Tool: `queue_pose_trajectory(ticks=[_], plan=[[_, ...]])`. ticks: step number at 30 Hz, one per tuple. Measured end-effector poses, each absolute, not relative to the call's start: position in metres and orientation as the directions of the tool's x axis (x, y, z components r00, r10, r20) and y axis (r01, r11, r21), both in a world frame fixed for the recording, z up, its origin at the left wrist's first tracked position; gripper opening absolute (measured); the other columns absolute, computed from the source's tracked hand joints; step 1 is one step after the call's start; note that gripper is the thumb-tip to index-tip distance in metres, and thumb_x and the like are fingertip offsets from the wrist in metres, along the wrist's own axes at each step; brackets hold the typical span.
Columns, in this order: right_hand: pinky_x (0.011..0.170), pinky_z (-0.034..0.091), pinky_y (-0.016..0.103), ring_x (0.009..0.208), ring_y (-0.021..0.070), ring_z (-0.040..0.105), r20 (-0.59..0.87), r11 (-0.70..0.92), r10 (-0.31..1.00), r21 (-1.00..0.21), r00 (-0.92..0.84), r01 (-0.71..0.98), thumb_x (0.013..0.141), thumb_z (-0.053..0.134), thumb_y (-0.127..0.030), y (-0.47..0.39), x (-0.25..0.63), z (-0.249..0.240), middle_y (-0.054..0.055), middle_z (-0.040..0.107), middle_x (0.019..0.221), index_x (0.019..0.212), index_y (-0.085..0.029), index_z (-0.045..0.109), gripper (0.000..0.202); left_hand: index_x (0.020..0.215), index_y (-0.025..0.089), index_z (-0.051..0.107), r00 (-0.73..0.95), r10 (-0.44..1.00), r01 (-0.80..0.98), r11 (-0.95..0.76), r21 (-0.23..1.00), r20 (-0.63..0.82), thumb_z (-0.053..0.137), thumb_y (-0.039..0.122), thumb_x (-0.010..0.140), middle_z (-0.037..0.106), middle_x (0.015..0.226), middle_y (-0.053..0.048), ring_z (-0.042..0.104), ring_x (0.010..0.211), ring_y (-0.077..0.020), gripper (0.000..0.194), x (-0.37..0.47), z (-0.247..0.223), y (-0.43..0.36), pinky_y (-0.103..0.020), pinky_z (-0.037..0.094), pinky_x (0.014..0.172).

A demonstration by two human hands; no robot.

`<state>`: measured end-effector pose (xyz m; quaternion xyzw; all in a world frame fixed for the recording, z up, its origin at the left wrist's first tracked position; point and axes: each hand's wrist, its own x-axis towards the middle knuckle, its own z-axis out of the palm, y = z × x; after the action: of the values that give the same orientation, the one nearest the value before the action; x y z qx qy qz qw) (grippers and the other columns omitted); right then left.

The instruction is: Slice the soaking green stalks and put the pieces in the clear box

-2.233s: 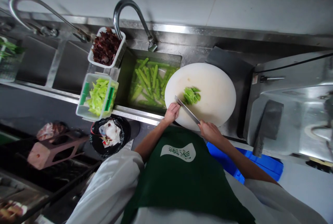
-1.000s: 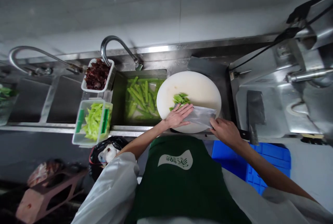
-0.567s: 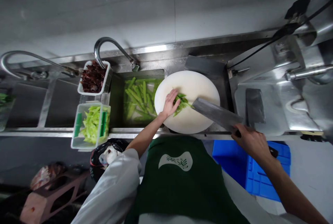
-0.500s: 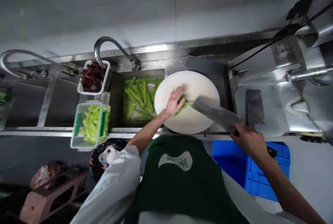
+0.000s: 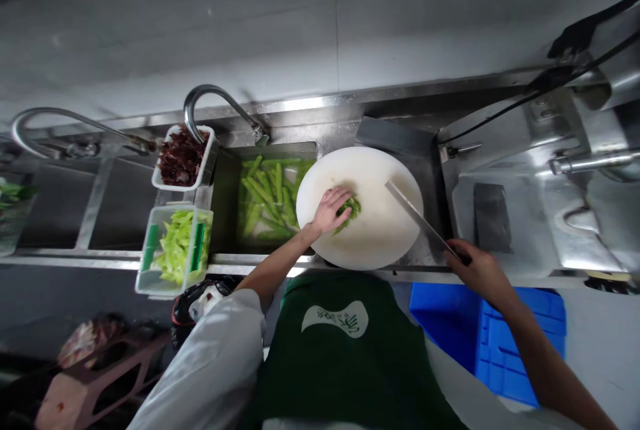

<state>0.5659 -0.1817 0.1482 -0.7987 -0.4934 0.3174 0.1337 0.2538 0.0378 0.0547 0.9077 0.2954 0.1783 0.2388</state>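
Note:
On a round white cutting board [image 5: 380,243], my left hand [image 5: 331,210] cups a small pile of green vegetable slices [image 5: 353,209], which shows between the thumb and fingers and past them. The fingers lie close together with the thumb apart. To the right, my right hand [image 5: 480,270] grips a cleaver [image 5: 417,219] by its handle. The blade is tilted nearly edge-on, its tip over the right part of the board, apart from the slices.
Left of the board, green stalks [image 5: 273,193] soak in a sink basin. A clear tub of light green slices [image 5: 176,247] and a white tub of dark red-brown pieces [image 5: 183,157] stand beyond it. Two curved taps [image 5: 220,93] overhang. A blue crate [image 5: 520,343] sits below right.
My right hand has drawn the cleaver back from the slices and turned its blade nearly edge-on. The fingers of my left hand have curled more around the pile. The view has tilted slightly.

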Motion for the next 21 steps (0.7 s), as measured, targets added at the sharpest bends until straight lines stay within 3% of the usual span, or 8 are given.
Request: queue_pose_trajectory(ticks=[2,5,9,13,16,21], plan=[[0.047,0.042,0.026,0.046,0.0153,0.056,-0.475,-0.547,0.835,-0.658,0.279,0.517,0.080,0.049,-0.052,-0.171,0.560,0.127,-0.001,0.061,0.055,0.084,-0.022,0.057,0.031,0.135,0.018,0.053,0.776,0.614,0.455,-0.703,0.547,0.144,0.044,0.044,0.096,0.047,0.145,-0.012,0.036,0.139,-0.0292,0.048,0.265,0.053,0.049,-0.052,0.031,0.113],[0.040,0.039,0.025,0.037,0.0128,0.049,-0.563,-0.622,0.783,-0.708,0.265,0.333,0.074,0.054,-0.061,-0.158,0.546,0.099,-0.005,0.051,0.044,0.071,-0.023,0.047,0.039,0.124,0.023,0.063,0.883,0.461,0.342,-0.761,0.551,0.088,0.050,0.046,0.093,0.055,0.137,-0.009,0.041,0.135,-0.0292,0.041,0.271,0.052,0.058,-0.051,0.032,0.113],[0.040,0.039,0.025,0.037,0.0129,0.049,-0.583,-0.643,0.765,-0.711,0.273,0.283,0.066,0.064,-0.063,-0.152,0.530,0.078,-0.005,0.052,0.043,0.069,-0.022,0.048,0.043,0.125,0.026,0.062,0.917,0.381,0.243,-0.771,0.588,0.121,0.053,0.045,0.091,0.061,0.131,-0.007,0.047,0.131,-0.0242,0.040,0.249,0.055,0.051,-0.044,0.032,0.114],[0.043,0.041,0.025,0.040,0.0138,0.052,-0.598,-0.633,0.773,-0.715,0.211,0.296,0.067,0.065,-0.057,-0.146,0.518,0.073,-0.003,0.056,0.045,0.070,-0.022,0.050,0.038,0.137,0.022,0.051,0.788,0.594,0.410,-0.701,0.584,0.160,0.055,0.047,0.089,0.055,0.137,-0.011,0.042,0.135,-0.0274,0.054,0.226,0.047,0.029,-0.049,0.027,0.116],[0.045,0.043,0.026,0.043,0.0147,0.054,-0.627,-0.641,0.763,-0.703,0.157,0.308,0.070,0.063,-0.053,-0.140,0.507,0.071,-0.003,0.058,0.047,0.072,-0.022,0.050,0.033,0.141,0.018,0.045,0.632,0.760,0.566,-0.586,0.579,0.152,0.057,0.050,0.086,0.043,0.147,-0.015,0.034,0.140,-0.0312,0.064,0.227,0.035,0.010,-0.054,0.024,0.116],[0.045,0.045,0.027,0.045,0.0147,0.056,-0.632,-0.634,0.768,-0.730,0.100,0.254,0.072,0.062,-0.051,-0.138,0.491,0.065,-0.005,0.059,0.052,0.078,-0.022,0.048,0.033,0.143,0.018,0.041,0.495,0.856,0.650,-0.480,0.590,0.151,0.061,0.054,0.084,0.028,0.154,-0.016,0.025,0.143,-0.0341,0.072,0.252,0.025,-0.009,-0.056,0.024,0.117]])
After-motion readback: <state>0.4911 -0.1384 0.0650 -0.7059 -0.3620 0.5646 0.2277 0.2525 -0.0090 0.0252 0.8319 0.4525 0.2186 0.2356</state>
